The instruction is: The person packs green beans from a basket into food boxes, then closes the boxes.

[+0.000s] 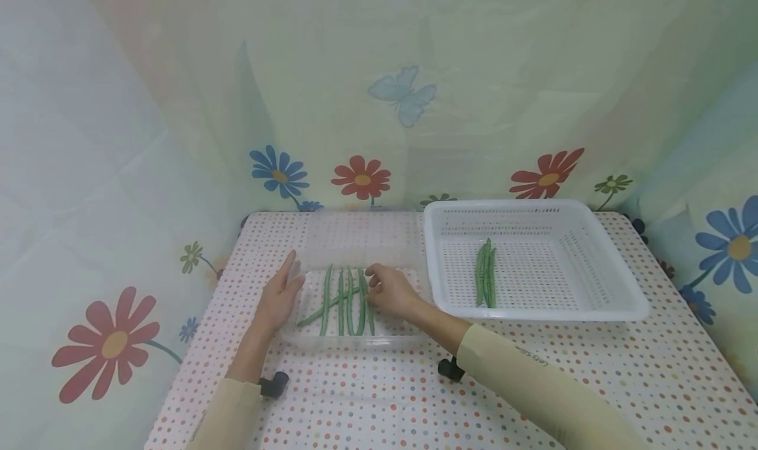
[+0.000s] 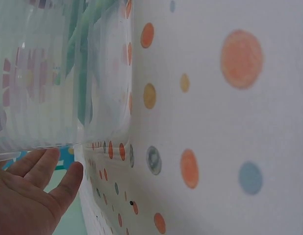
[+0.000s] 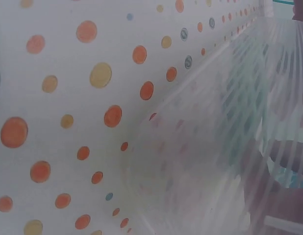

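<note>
Several green beans (image 1: 326, 305) lie in a clear plastic container (image 1: 379, 341), most of them lengthwise and one slanting across under others. My right hand (image 1: 391, 293) is inside its right side, the curled fingers pinching the rightmost green bean (image 1: 371, 322), whose upper part is hidden by the hand. In the right wrist view, the ribbed container wall blurs those fingers. My left hand (image 1: 277, 302) stays beside the container's left edge, thumb and fingers spread and relaxed. Close up in the left wrist view, the left fingers (image 2: 68, 183) are right at the ribbed wall.
The container's clear lid (image 1: 364, 229) lies folded back behind it. To the right stands a white perforated basket (image 1: 618, 289) with a small bunch of green beans (image 1: 485, 275) inside. A dotted cloth (image 1: 349, 404) covers the table, and a flowered curtain (image 1: 331, 101) hangs behind.
</note>
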### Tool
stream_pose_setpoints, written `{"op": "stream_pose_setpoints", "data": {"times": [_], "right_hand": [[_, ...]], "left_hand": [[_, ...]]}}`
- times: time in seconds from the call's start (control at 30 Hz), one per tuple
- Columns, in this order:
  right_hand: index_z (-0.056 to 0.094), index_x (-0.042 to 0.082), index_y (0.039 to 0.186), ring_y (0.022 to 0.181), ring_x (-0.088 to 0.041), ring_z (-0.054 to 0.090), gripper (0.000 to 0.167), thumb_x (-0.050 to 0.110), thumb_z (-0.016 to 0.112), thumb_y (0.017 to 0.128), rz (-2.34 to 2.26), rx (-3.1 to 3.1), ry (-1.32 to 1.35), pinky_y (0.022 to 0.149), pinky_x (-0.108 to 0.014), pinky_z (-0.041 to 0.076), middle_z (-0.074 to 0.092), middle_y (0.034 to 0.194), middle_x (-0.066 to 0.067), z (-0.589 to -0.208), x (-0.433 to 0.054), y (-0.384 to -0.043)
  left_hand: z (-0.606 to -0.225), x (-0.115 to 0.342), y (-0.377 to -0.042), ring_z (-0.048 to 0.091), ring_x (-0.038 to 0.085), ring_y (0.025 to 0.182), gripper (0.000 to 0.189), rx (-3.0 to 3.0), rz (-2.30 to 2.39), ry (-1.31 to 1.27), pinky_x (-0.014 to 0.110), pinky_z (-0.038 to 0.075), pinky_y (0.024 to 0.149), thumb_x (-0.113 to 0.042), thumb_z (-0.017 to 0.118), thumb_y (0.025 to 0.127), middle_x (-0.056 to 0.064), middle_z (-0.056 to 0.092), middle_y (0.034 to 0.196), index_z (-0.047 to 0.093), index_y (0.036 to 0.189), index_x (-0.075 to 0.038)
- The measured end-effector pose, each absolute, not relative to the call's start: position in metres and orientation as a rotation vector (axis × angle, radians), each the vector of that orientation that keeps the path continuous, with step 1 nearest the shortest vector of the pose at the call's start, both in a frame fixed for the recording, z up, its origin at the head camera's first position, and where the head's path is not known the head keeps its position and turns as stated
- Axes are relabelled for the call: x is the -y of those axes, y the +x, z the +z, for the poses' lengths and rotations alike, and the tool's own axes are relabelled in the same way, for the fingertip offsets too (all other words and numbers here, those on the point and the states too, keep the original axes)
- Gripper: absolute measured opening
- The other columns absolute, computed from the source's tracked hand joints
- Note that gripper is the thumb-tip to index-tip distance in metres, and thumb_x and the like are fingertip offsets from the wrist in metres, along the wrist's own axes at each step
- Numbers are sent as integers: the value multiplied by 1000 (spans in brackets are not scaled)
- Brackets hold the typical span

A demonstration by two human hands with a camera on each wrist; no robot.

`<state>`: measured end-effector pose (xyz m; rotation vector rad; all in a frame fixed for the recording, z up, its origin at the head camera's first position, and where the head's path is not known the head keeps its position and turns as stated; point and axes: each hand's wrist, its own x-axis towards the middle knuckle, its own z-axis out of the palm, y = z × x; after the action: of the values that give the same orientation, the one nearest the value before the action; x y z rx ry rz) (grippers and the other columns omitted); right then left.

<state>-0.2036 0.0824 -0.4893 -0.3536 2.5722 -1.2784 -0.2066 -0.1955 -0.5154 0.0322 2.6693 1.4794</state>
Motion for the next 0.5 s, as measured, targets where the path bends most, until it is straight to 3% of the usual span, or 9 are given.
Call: {"op": "stream_pose_setpoints", "data": {"times": [0.23,0.5], "right_hand": [[56,-2,141,113,-33,71,52,2,74,92,-1303,-2567,-401,91,-40,64,67,127,-22,-480,-87,-202],[58,-1,139,114,-31,72,49,11,75,95,-1317,-2607,-409,89,-39,65,66,131,-22,-469,-93,-198]], "left_hand": [[-516,195,-206,19,28,162,62,-2676,1482,44,54,13,133,-33,43,112,2,25,173,16,168,-34],[-516,198,-206,18,27,162,61,-2684,1476,63,54,12,133,-34,43,112,2,27,173,15,166,-40]]}}
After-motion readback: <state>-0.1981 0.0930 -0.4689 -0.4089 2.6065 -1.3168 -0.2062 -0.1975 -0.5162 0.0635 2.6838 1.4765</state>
